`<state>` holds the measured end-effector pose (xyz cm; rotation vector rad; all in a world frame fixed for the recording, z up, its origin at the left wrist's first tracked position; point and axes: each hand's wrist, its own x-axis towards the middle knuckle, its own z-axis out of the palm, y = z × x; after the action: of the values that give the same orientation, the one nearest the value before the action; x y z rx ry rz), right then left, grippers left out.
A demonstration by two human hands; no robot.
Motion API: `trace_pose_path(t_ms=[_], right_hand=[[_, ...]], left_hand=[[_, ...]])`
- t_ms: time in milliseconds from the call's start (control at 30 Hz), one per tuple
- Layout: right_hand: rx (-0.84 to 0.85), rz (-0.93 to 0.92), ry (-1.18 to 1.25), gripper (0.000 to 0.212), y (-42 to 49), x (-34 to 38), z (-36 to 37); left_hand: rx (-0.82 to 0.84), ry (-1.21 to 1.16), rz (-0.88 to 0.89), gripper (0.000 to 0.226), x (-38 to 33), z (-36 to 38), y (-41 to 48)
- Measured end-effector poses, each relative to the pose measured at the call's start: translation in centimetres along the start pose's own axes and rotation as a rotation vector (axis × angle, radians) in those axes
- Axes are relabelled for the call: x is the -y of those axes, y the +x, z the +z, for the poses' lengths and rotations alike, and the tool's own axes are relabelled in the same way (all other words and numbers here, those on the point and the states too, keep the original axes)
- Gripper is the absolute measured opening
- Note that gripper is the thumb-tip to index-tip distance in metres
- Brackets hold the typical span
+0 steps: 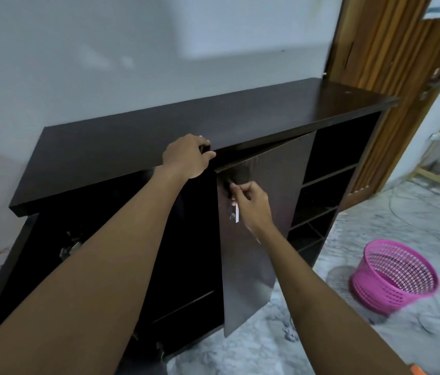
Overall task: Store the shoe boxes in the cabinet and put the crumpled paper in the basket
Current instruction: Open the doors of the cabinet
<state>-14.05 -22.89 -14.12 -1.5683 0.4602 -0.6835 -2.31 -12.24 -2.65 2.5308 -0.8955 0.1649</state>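
Observation:
A dark brown cabinet (159, 131) stands against the white wall. My left hand (187, 155) grips the front edge of its top panel. My right hand (251, 204) is closed on the metal handle (236, 215) of the right door (265, 212), which stands partly ajar. The left side of the cabinet is open and dark inside, with a shelf visible low down. A pink mesh basket (394, 277) sits on the floor at the right, with no paper visible inside. No shoe boxes or crumpled paper are in view.
Open shelves (327, 180) fill the cabinet's right end. A wooden door (392, 77) stands open behind it. The floor (308, 334) is grey marbled tile. A wooden frame and clutter lie at the far right.

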Motion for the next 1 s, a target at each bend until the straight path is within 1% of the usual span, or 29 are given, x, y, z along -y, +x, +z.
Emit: trace_pose_path(t_ms=[167,300,500,567,667,700,767,833,867,933,967,1000], right_hand=[[0.055,-0.022,0.003,0.022,-2.6,-0.5,-4.0],[0.089,-0.029,0.027,0.026,-3.9,-0.7,-6.2],[0.054,-0.088,-0.047,0.035,-4.9,0.1,-7.4],[0.076,-0.105,-0.057,0.043,-5.3,0.5,-8.4],[0.103,-0.103,-0.039,0.069,-5.4,0.8,-11.6],[0.117,-0.073,-0.044,0.073,-5.4,1.1,-13.0],[0.081,0.024,-0.141,0.066,-5.0,2.5,-15.6],[0.02,0.099,-0.306,0.047,-4.4,4.8,-18.0],[0.019,0.133,-0.404,0.043,-3.9,6.2,-18.8],[0.034,0.208,-0.619,0.054,-2.6,8.8,-20.0],[0.038,0.244,-0.738,0.056,-2.0,9.8,-20.1],[0.027,0.268,-0.863,0.054,-1.5,10.5,-20.0]], left_hand=[[-0.051,0.057,-0.041,0.04,-1.1,0.4,-0.4],[-0.085,0.123,-0.035,0.033,-2.1,1.2,-0.5],[-0.01,0.172,0.09,0.047,-3.4,1.9,-0.2],[0.019,0.174,0.121,0.049,-4.1,2.2,0.3],[0.074,0.164,0.152,0.052,-4.7,2.8,1.7],[0.094,0.155,0.162,0.053,-4.9,3.0,2.2],[0.124,0.15,0.199,0.052,-5.6,3.5,3.0],[0.141,0.158,0.236,0.052,-6.7,4.0,3.8],[0.143,0.163,0.246,0.051,-7.4,4.2,4.0],[0.146,0.181,0.267,0.053,-8.7,4.7,4.5],[0.147,0.193,0.28,0.054,-9.3,5.0,4.8],[0.149,0.204,0.292,0.055,-9.9,5.2,5.1]])
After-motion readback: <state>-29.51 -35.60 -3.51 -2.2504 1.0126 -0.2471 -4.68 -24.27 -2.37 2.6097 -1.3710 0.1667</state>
